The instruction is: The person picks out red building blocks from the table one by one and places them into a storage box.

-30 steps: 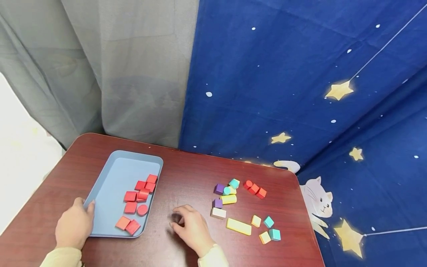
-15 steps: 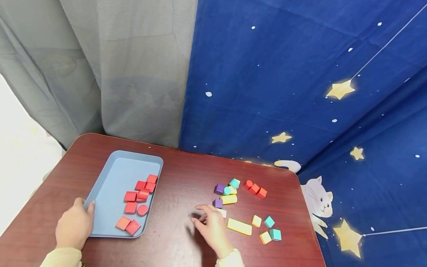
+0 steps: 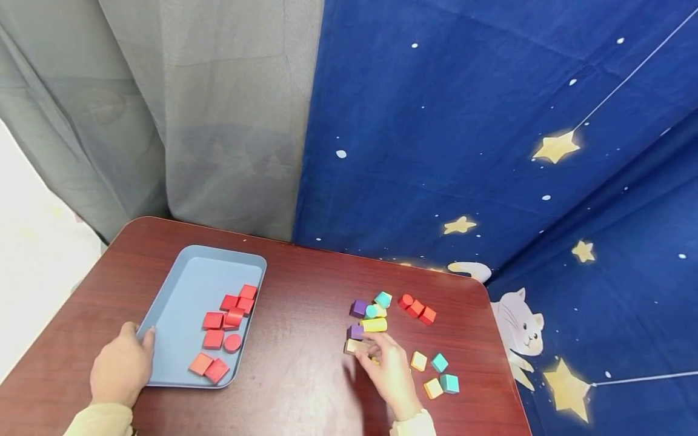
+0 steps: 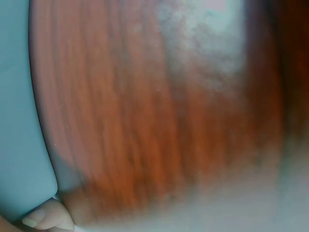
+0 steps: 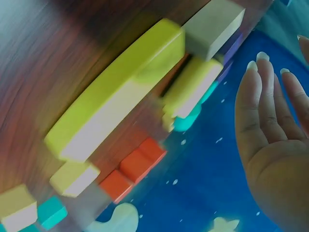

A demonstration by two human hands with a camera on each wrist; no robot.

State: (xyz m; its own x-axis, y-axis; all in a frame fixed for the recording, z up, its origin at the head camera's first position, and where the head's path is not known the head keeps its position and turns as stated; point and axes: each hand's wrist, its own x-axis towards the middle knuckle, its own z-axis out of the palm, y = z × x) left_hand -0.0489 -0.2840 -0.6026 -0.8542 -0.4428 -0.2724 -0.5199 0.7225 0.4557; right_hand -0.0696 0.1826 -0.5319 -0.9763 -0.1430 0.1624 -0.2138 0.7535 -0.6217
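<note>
At the table's left lies a blue tray [image 3: 204, 278], several red blocks [image 3: 213, 339] along its right side. My left hand [image 3: 121, 368] grips the tray's near left rim. One of its fingertips shows at the tray's corner in the left wrist view. Fingers relaxed and apart, my right hand [image 3: 391, 374] hovers over the right-hand blocks, its fingertips close to a whitish rectangular block [image 3: 352, 346]. Mostly hidden beneath it in the head view is a long yellow block [image 5: 116, 89], plain in the right wrist view. A purple cube [image 3: 354, 332] and a yellow half-round block [image 3: 374, 325] sit just beyond.
Farther back stand another purple block [image 3: 358, 309] and teal pieces [image 3: 383, 299]. Three red pieces [image 3: 415, 308] form a row at the right. Pale yellow cubes [image 3: 418, 361] and teal cubes [image 3: 449, 383] lie right of my right hand. Curtains hang behind the table edge.
My right hand has moved right across the table, from beside the tray to above the whitish and long yellow blocks. My left hand and the tray have stayed put.
</note>
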